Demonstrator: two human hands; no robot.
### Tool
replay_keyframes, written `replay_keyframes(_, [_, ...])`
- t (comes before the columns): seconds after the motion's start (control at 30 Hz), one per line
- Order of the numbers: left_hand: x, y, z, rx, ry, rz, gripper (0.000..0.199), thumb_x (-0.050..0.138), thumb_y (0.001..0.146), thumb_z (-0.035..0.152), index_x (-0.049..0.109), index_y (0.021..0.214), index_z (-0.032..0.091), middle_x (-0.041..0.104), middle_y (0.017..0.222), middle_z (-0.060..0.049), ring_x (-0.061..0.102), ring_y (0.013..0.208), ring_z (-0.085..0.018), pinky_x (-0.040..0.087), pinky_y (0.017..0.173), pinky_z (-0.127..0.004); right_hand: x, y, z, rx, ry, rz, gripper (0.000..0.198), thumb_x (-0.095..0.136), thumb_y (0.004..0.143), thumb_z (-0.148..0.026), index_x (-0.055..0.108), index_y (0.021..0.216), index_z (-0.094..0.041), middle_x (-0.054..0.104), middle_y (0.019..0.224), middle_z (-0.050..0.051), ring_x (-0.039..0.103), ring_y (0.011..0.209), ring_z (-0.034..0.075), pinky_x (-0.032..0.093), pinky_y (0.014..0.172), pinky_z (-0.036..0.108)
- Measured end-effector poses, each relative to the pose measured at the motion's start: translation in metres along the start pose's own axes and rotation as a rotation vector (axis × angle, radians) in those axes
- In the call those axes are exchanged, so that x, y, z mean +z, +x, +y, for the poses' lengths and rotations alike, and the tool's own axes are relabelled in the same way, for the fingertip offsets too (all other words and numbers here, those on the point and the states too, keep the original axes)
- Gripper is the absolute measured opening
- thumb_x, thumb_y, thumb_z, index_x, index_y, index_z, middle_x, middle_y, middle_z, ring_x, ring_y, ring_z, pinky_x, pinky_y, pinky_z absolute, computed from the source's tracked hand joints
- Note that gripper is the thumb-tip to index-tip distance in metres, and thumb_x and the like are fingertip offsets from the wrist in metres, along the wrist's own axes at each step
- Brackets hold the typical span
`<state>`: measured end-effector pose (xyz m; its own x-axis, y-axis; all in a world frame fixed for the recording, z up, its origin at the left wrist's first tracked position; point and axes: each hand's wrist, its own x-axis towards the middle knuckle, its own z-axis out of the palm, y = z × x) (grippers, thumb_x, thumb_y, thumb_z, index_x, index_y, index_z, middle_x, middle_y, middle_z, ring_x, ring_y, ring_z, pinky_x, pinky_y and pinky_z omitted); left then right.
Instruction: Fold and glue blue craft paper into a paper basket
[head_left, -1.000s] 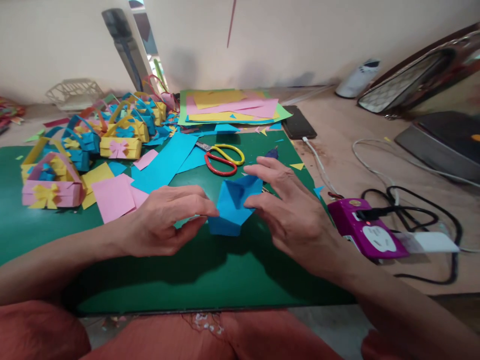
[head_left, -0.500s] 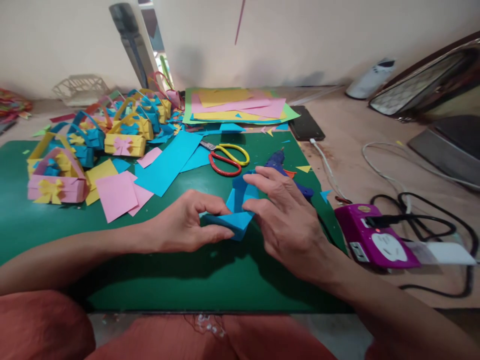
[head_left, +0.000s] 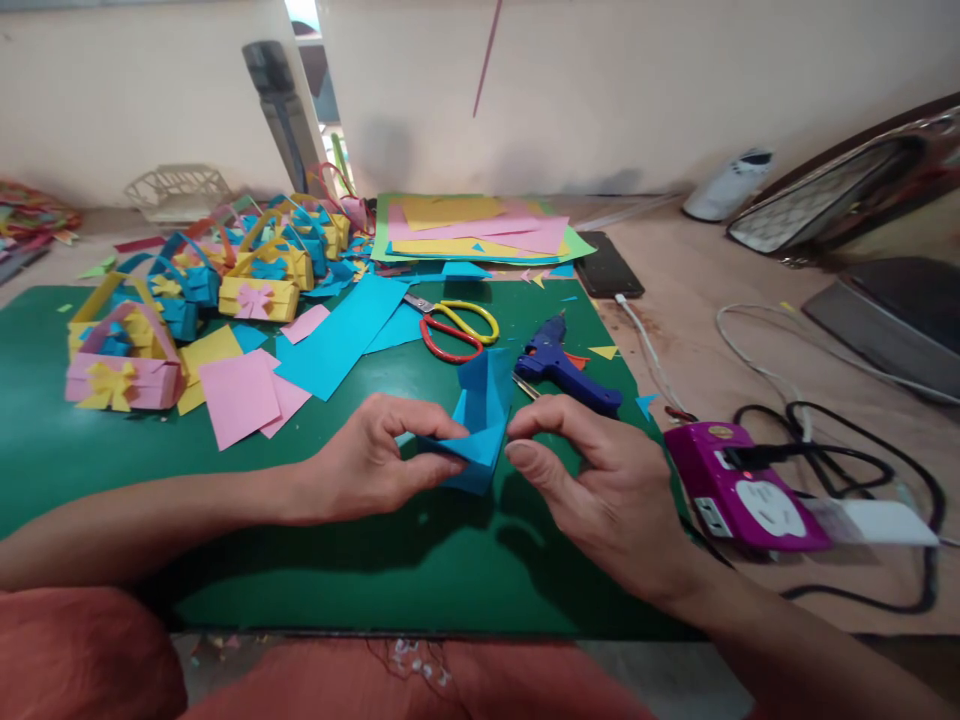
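A partly folded piece of blue paper (head_left: 484,430), shaped like a small open box with raised flaps, is held above the green mat. My left hand (head_left: 390,450) pinches its left side, thumb in front and index finger along the inner flap. Close beside the paper's right edge is my right hand (head_left: 592,490), its thumb and index finger curled with a small gap between the tips. I see nothing held in it. Behind the right hand lies a blue glue gun (head_left: 562,368), and scissors (head_left: 454,330) with red and yellow handles rest beyond the paper.
Finished paper baskets (head_left: 124,370) in several colours crowd the left back. Loose pink sheets (head_left: 240,398) and blue strips (head_left: 341,340) lie nearby. At the back are stacked coloured papers (head_left: 480,225) and a phone (head_left: 609,265). A purple power adapter (head_left: 742,490) with cables sits right.
My right hand has drawn back from inside the folded blue paper to its right edge, uncovering the glue gun. My left hand keeps its pinch. The camera view has shifted slightly.
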<state>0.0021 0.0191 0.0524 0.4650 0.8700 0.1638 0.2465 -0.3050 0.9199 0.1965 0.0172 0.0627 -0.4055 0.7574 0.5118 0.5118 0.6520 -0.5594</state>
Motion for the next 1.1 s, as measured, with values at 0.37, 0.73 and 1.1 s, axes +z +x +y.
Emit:
replay_keyframes(0.37, [0.005,-0.004,0.008,-0.169,-0.031,-0.088,0.023,0.052,0.083,0.025,0.062,0.068,0.011,0.048,0.053,0.004,0.039,0.050,-0.006,0.033,0.045,-0.016,0.004,-0.001,-0.004,0.059,0.063,-0.047,0.005,0.057,0.079,-0.015,0.055,0.079,-0.020,0.062,0.070,-0.005,0.058,0.061,0.007,0.045,0.059,0.018])
replay_keyframes(0.73, [0.007,-0.004,-0.004,0.450,0.427,-0.003,0.011,0.052,0.084,0.014,0.061,0.079,0.011,0.063,0.073,-0.007,0.053,0.068,-0.014,0.041,0.067,-0.030,0.004,-0.007,-0.005,0.062,0.015,0.001,0.018,0.054,0.079,-0.014,0.051,0.094,-0.024,0.062,0.074,-0.004,0.062,0.065,0.011,0.050,0.064,0.023])
replay_keyframes(1.1, [0.012,-0.005,0.001,0.495,0.416,0.009,0.011,0.053,0.084,0.021,0.060,0.080,0.013,0.065,0.076,-0.007,0.058,0.069,-0.013,0.045,0.063,-0.026,0.003,-0.012,-0.007,0.020,-0.051,0.034,0.026,0.052,0.079,-0.011,0.050,0.101,-0.024,0.063,0.075,-0.004,0.062,0.064,0.011,0.050,0.063,0.023])
